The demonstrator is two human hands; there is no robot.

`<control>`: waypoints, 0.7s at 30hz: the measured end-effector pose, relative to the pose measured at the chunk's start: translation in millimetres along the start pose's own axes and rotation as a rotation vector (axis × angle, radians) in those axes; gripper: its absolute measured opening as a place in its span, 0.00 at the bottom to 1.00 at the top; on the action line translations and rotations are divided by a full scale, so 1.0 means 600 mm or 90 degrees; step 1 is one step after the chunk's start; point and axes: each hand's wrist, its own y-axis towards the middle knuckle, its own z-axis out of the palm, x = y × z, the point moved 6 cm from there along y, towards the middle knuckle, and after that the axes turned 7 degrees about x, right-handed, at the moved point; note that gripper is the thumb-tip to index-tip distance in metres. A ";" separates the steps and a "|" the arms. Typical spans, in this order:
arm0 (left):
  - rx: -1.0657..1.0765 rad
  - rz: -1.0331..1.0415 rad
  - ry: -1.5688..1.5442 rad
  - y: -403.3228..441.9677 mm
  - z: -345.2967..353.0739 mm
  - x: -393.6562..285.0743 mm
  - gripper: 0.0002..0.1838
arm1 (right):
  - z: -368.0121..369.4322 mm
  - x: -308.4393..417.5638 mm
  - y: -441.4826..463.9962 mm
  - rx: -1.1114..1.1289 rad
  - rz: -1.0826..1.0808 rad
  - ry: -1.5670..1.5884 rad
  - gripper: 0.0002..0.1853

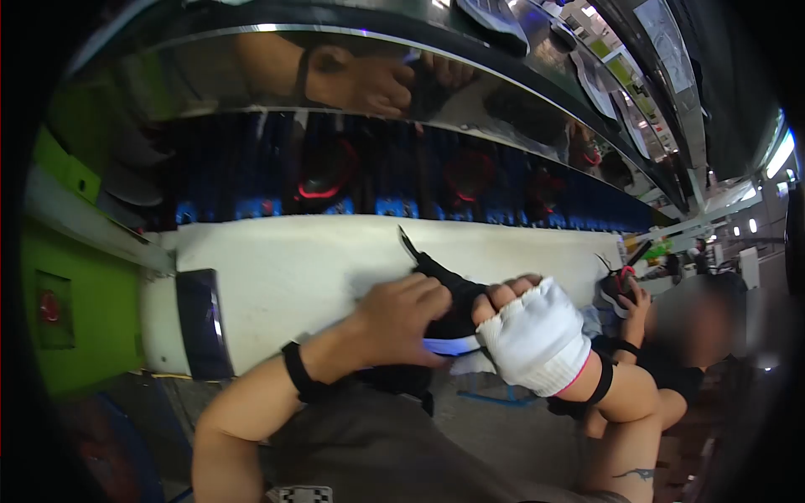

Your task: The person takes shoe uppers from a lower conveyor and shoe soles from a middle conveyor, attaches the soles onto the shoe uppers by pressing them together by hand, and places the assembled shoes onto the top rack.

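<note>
1. Black shoe [459,295]: centre of frame, at the near edge of the white surface [281,277]; contact with the surface cannot be told.
2. Left hand [401,317]: bare, fingers curled over the shoe's left part, thumb low by the pale edge strip [450,344]. Grip closed.
3. Right hand [535,335]: white fingerless glove, fingers bent round the shoe's right end. Grip closed.
4. Progress (judgement): mid-handling. Dark upper and pale strip appear together as one piece; whether firmly joined, cannot tell. Shoe not yet released by either hand; any finish on the hidden side unreadable.
5. Elsewhere: red-edged item [327,172] behind the surface, upper centre-left; co-worker's hand [641,300] at a dark, red-trimmed shoe [615,289], right of frame.
</note>
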 end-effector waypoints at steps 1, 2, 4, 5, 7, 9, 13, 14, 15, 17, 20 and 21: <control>-0.004 0.001 -0.008 -0.002 0.003 0.000 0.34 | 0.007 0.002 -0.001 0.029 0.021 0.025 0.30; -0.009 0.000 -0.012 -0.012 -0.001 -0.001 0.34 | 0.015 -0.003 -0.003 0.054 0.037 0.051 0.31; 0.062 -0.125 -0.100 -0.051 -0.024 0.020 0.36 | 0.042 -0.041 -0.005 0.145 0.155 0.175 0.33; 0.066 -0.171 -0.210 -0.086 -0.031 0.041 0.40 | 0.083 -0.071 -0.029 0.090 0.277 0.355 0.31; 0.100 -0.285 -0.518 -0.153 -0.034 0.062 0.56 | 0.182 -0.084 -0.065 0.056 0.468 0.731 0.25; -0.019 -0.240 -0.451 -0.167 -0.066 0.021 0.55 | 0.270 -0.037 -0.056 0.032 0.450 1.039 0.28; -0.103 -0.141 -0.121 -0.124 -0.197 -0.088 0.45 | 0.336 0.086 0.058 -0.017 0.200 1.343 0.20; -0.102 -0.075 -0.030 -0.110 -0.223 -0.117 0.45 | 0.383 0.107 0.080 0.015 0.181 1.227 0.19; -0.085 -0.067 0.009 -0.098 -0.242 -0.134 0.45 | 0.333 0.117 0.099 -0.002 0.140 1.360 0.20; -0.042 -0.061 0.097 -0.087 -0.244 -0.141 0.46 | 0.280 0.127 0.134 -0.141 0.042 1.424 0.28; 0.031 -0.189 0.080 -0.088 -0.243 -0.123 0.47 | 0.182 0.093 0.111 -0.310 -0.083 1.287 0.43; 0.048 -0.181 0.105 -0.087 -0.244 -0.122 0.48 | 0.125 0.070 0.099 -0.359 -0.156 1.225 0.52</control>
